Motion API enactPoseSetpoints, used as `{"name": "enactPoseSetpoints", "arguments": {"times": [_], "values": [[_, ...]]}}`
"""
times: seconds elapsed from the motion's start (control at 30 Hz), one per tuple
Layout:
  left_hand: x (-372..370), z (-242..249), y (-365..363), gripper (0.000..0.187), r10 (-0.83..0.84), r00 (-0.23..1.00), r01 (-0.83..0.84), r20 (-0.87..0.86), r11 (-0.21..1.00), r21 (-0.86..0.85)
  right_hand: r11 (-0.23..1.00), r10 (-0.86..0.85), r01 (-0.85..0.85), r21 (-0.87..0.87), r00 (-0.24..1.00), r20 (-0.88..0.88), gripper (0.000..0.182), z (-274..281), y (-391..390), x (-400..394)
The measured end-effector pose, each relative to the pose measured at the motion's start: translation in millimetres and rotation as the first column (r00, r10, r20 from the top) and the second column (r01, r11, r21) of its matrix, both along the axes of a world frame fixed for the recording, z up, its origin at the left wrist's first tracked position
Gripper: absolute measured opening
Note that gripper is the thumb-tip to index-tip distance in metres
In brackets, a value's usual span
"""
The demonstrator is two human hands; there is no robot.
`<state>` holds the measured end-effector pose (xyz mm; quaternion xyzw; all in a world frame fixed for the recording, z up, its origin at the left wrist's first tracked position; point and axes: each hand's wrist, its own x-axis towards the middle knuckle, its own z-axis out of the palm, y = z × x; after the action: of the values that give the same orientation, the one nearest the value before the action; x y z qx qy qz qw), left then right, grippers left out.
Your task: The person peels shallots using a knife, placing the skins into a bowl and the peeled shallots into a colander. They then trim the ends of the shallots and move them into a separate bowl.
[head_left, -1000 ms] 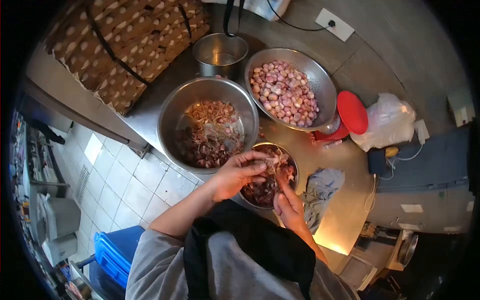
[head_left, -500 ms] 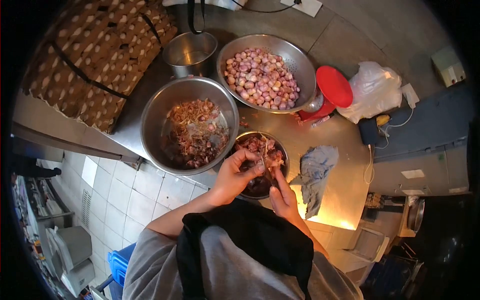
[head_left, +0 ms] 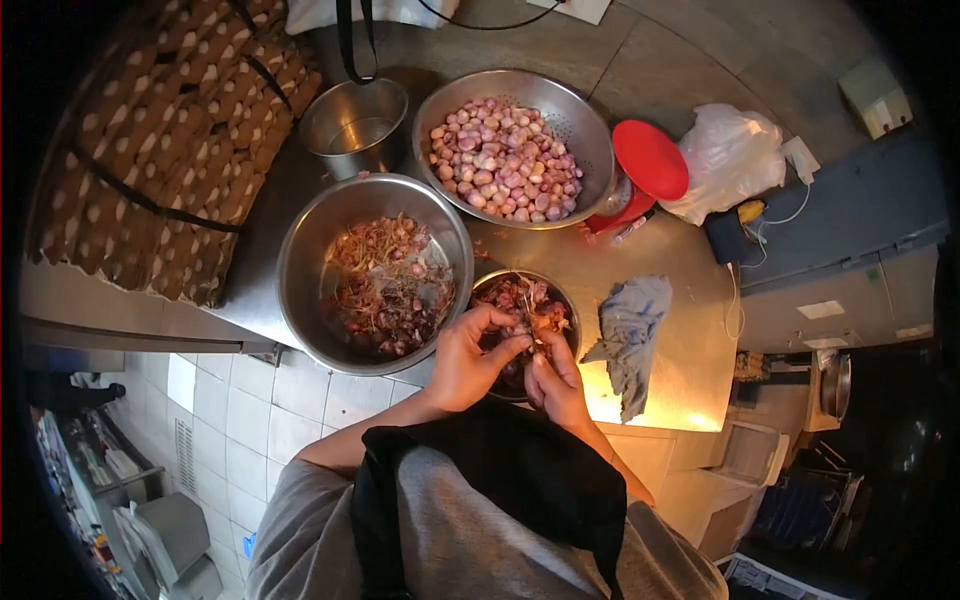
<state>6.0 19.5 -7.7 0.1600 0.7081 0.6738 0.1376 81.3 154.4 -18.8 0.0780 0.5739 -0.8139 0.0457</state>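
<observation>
My left hand (head_left: 468,358) is pinched closed on a shallot over the small metal bowl (head_left: 572,300), its fingers hiding most of it. Close beside it, my right hand (head_left: 560,388) is curled round a small knife (head_left: 530,312), whose thin blade points away from me; its handle is mostly covered. Reddish shallots and loose skins (head_left: 508,292) fill the bowl beneath both hands. Left of it stands a large metal bowl (head_left: 292,290) with dry skins, roots and shallots (head_left: 385,290) inside. Behind is a metal colander (head_left: 600,150) heaped with peeled shallots (head_left: 505,165).
An empty-looking metal pot (head_left: 355,150) stands behind the large bowl, beside stacked egg trays (head_left: 160,140). A grey-blue cloth (head_left: 632,335) lies on the steel table (head_left: 690,350) to the right. Farther back are a red scale (head_left: 650,162) and a white plastic bag (head_left: 735,160).
My hands have drawn closer together over the small bowl, with the right fingers more curled. The view has shifted slightly; the bowls and colander keep their places on the table.
</observation>
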Motion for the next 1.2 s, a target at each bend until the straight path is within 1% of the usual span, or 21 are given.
{"name": "enactPoseSetpoints", "arguments": {"times": [0.1,0.2,0.3,0.4,0.5,0.6,0.67,0.77,0.8,0.87,0.9,1.0,1.07,1.1,1.2], "values": [[1,7,-3,0.016,-0.012,0.998,0.01,-0.067,0.999,-0.033,0.999,-0.047,0.046,0.01,0.999,0.025,0.04,-4,-6,3],[-2,0,-2,0.017,0.0,0.999,0.001,-0.039,1.0,0.018,0.995,-0.094,0.093,0.023,0.995,0.043,0.041,6,-7,2],[-4,-9,1,0.016,-0.053,0.967,-0.01,0.25,0.97,0.244,0.993,-0.105,0.103,0.058,0.994,0.026,0.041,9,-6,4],[-2,-20,2,0.017,-0.072,0.979,0.027,0.193,0.974,0.226,0.994,-0.093,0.09,0.069,0.995,0.041,0.04,9,-6,4],[-1,-16,1,0.017,-0.056,0.998,0.052,0.026,0.993,0.106,0.997,-0.07,0.068,0.039,0.996,0.053,0.039,10,-4,2],[2,-4,0,0.018,0.0,1.0,0.0,-0.014,0.999,0.04,0.998,-0.063,0.062,0.018,0.997,0.047,0.037,6,-4,2],[3,-3,0,0.018,0.007,0.997,-0.008,-0.072,1.0,-0.013,0.997,-0.079,0.079,0.001,0.996,0.045,0.036,-2,-5,2],[5,0,0,0.017,0.016,0.985,-0.029,-0.173,0.997,-0.074,0.993,-0.088,0.096,-0.066,0.99,0.109,0.034,1,-5,1],[5,1,0,0.017,0.019,0.977,-0.039,-0.211,0.995,-0.089,0.994,-0.078,0.084,-0.066,0.993,0.093,0.033,1,-5,1],[5,-1,-2,0.016,-0.001,0.979,-0.018,-0.204,0.996,-0.092,0.996,-0.053,0.057,-0.067,0.997,0.058,0.03,-1,-5,1],[5,-2,-4,0.016,-0.011,0.98,-0.008,-0.201,0.996,-0.094,0.992,-0.028,0.038,-0.121,0.996,0.085,0.029,0,-4,1],[2,-5,-6,0.016,-0.051,0.996,0.051,-0.068,0.999,0.006,0.961,0.06,-0.017,-0.276,0.987,0.148,0.027,11,4,3],[0,-12,-6,0.016,-0.125,0.98,0.089,0.153,0.971,0.222,0.926,0.129,-0.058,-0.372,0.977,0.169,0.027,23,10,2],[-1,-14,-6,0.016,-0.177,0.951,0.087,0.255,0.94,0.329,0.923,0.138,-0.065,-0.38,0.976,0.166,0.027,23,11,2],[-3,-15,-6,0.016,-0.261,0.913,0.116,0.312,0.903,0.414,0.912,0.156,-0.079,-0.402,0.974,0.163,0.029,24,14,3]]}}
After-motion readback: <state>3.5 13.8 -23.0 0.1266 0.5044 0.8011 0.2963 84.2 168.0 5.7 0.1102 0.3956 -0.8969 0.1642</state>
